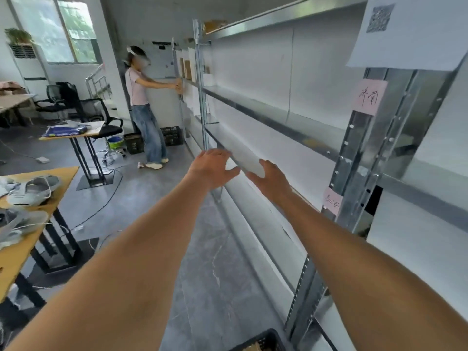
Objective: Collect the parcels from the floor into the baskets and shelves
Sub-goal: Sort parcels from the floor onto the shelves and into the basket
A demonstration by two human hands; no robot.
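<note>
Tabletops stand along the left: a yellow tabletop (33, 239) at the near left carries grey bags (33, 190), and a smaller tabletop (76, 130) farther back holds a blue packet (64, 129). Beyond them another person (144, 107) works at the far end of the shelving.

Left hand (211, 169) reaches forward with fingers spread and straight, its grip wide and curled round nothing, though the fingertips seem to touch the near end of a white parcel (247, 160). That parcel lies at the front edge of the middle shelf (278, 117), its long axis running along the edge, away from the person. Right hand (272, 177) sits just beside it on the near side, fingers likewise straight against the parcel's end. Both hands are about equally close; pushing it deeper looks like the next move. A black basket (263, 342) shows at the bottom edge.
</note>
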